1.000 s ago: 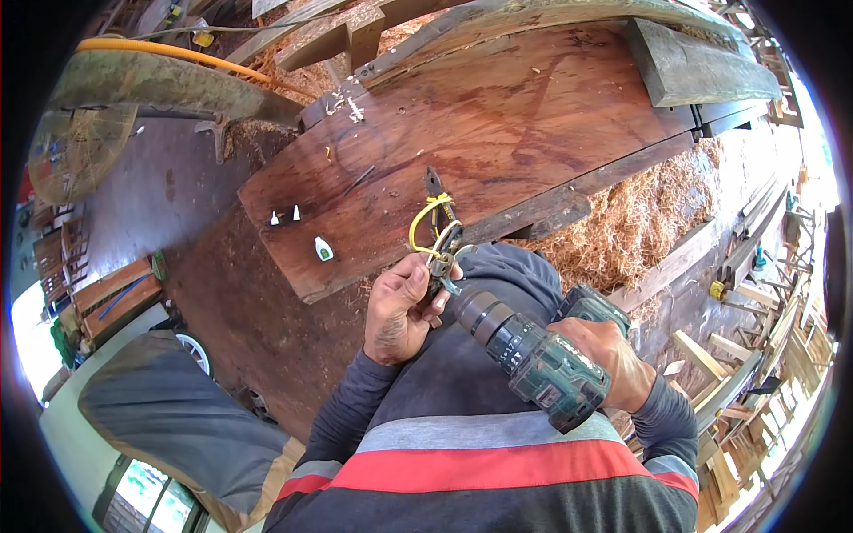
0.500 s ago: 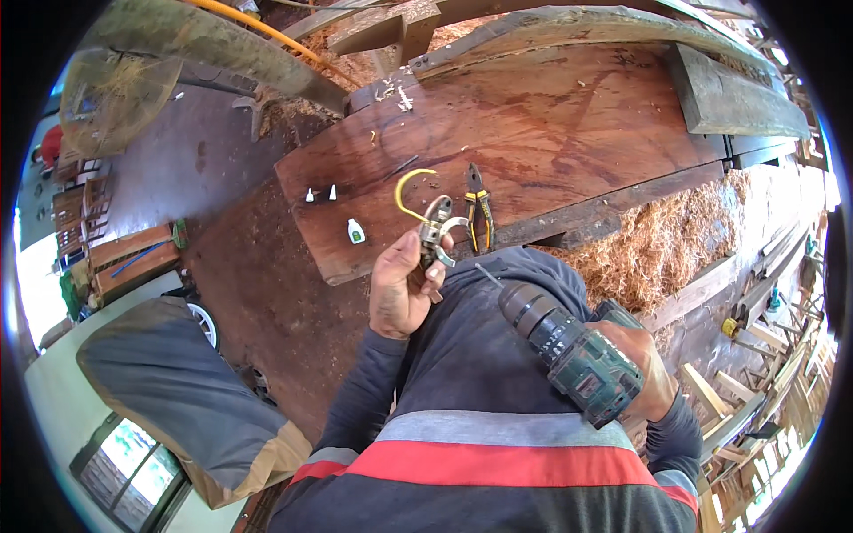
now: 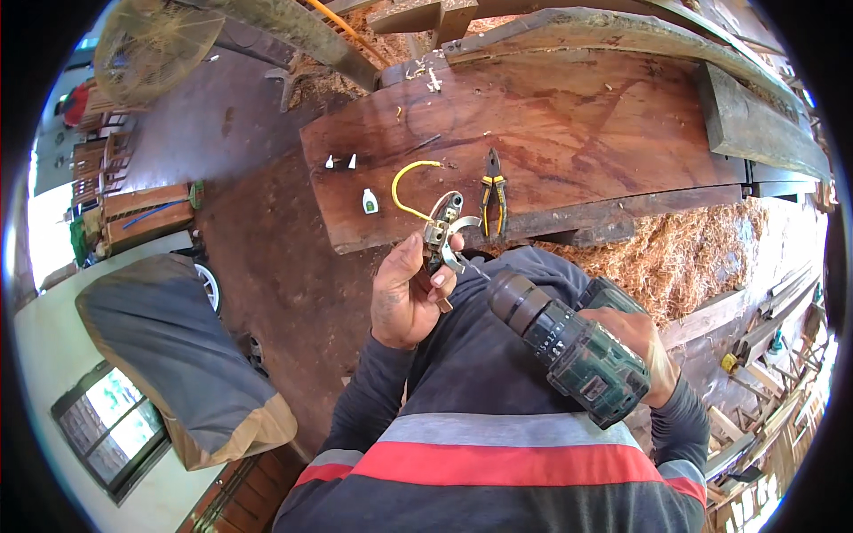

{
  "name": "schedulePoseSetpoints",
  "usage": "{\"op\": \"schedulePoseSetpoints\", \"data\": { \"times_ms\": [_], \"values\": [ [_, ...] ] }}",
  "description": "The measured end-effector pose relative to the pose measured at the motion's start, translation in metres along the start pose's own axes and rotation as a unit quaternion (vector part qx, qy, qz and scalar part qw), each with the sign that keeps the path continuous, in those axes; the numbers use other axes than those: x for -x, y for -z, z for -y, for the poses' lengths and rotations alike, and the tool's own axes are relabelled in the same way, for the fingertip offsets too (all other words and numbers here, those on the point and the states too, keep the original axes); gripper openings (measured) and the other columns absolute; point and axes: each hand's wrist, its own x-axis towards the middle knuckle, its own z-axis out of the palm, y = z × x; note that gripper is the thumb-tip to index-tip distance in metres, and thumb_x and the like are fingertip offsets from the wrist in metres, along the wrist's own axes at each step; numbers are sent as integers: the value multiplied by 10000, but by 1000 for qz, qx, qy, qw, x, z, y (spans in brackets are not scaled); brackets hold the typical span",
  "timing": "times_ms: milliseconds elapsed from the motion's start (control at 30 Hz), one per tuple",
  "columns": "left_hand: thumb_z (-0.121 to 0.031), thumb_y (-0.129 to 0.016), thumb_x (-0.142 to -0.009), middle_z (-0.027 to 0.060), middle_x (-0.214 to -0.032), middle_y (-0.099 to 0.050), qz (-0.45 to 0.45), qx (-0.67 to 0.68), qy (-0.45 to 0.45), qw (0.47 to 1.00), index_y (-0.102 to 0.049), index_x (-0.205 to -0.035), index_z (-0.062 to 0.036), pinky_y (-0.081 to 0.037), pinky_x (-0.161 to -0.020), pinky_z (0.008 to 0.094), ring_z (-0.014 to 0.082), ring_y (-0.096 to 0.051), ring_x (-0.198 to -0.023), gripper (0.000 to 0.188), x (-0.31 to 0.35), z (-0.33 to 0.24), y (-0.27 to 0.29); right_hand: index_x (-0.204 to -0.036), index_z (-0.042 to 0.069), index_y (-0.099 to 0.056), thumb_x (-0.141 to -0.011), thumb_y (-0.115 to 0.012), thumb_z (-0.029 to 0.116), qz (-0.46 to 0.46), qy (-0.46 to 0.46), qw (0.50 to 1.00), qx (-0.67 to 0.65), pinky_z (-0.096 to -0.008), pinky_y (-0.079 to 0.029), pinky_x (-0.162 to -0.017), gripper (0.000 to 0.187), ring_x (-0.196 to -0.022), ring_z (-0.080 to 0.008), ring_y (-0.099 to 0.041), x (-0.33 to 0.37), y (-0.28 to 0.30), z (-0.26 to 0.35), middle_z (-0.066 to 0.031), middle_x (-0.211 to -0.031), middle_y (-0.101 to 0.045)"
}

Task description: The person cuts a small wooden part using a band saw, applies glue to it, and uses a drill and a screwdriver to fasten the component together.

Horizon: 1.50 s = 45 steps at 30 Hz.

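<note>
My left hand (image 3: 397,298) pinches a small metal-and-black part (image 3: 436,234) with a curved, pale metal bracket; a yellow wire (image 3: 397,194) loops out from it. In my right hand (image 3: 635,345) is a dark green cordless drill (image 3: 569,346), gripped by its handle and pointing up and left. Its thin drill bit (image 3: 480,272) reaches close to the bracket's lower end; whether they touch, I cannot tell. Beyond the part, pliers (image 3: 493,197) with yellow-black handles lie on the wooden bench (image 3: 569,133). A little white bottle (image 3: 370,202) with a green label sits near the bench's left edge.
Two small white pointed pieces (image 3: 341,162) and a thin dark rod (image 3: 425,143) are on the bench. Timber beams (image 3: 764,115) lie along its far and right sides. Wood shavings (image 3: 684,258) heap to the right. A covered bulky object (image 3: 182,355) stands lower left.
My drill has shifted slightly left and up, bringing its bit close to the bracket. The held part has moved slightly right. The whole view has shifted, with the bench now farther right and higher.
</note>
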Motion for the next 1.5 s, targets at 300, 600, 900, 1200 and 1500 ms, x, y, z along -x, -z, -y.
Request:
{"op": "schedulePoseSetpoints", "data": {
  "times_ms": [300,600,900,1200,1500],
  "values": [
    [-314,-512,-1055,165,-1119,-602,-13,-123,-20,992,-521,-1277,47,-383,-557,186,84,-524,-711,424,23,35,-31,-1143,-9,-616,-709,-795,185,18,40,999,-23,-399,-547,-738,508,-854,-356,-681,29,6,-17,-163,-987,-680],
    [-261,-513,-1044,192,-1072,-634,-18,-176,-64,982,-521,-1251,86,-391,-550,188,82,-522,-699,404,34,72,-38,-1101,22,-640,-704,-807,197,45,4,999,-21,-400,-540,-688,465,-791,-352,-675,57,22,-17,-149,-907,-670],
    [-241,-553,-1036,162,-1044,-681,-66,-98,-84,989,-584,-1231,34,-409,-563,187,78,-543,-687,338,43,101,-40,-1185,-10,-609,-688,-824,207,80,21,996,-27,-405,-563,-761,583,-874,-363,-698,58,36,-26,-185,-1012,-696],
    [-225,-526,-1046,145,-1042,-665,-117,-68,-100,986,-536,-1324,65,-390,-551,179,76,-531,-698,401,44,108,-15,-1063,21,-688,-686,-803,146,154,-1,988,25,-403,-547,-737,414,-801,-366,-675,23,33,-40,-164,-956,-687],
    [-232,-501,-1057,124,-1050,-659,-108,-27,-90,990,-547,-1309,44,-381,-561,170,62,-503,-694,377,35,42,45,-1085,-8,-655,-655,-827,156,169,14,983,62,-412,-530,-692,490,-763,-380,-670,-59,-13,-12,-171,-903,-681]
  ]
}}
